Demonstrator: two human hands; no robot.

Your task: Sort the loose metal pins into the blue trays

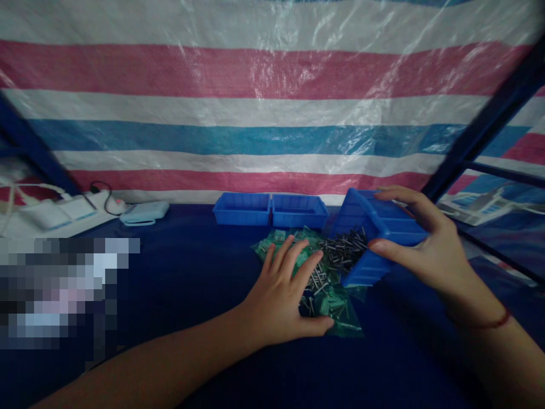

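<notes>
My right hand (426,238) grips a blue plastic bin (374,267), tipped on its side with its opening facing left. Dark screws or nails (346,249) lie in the bin's mouth and spread out to the left. Beside them my left hand (283,289) is spread, fingers apart, over green-tinted clear bags (340,309) with small metal pieces in and around them. Loose silvery screws (317,278) show between its thumb and fingers. Whether the left fingertips touch the bags cannot be made out.
Two blue bins (242,210) (300,212) stand side by side at the back of the dark blue table (191,267). At the back left are a white power strip (72,210) and a light blue case (145,212). Blue metal posts flank a striped sheet (255,74).
</notes>
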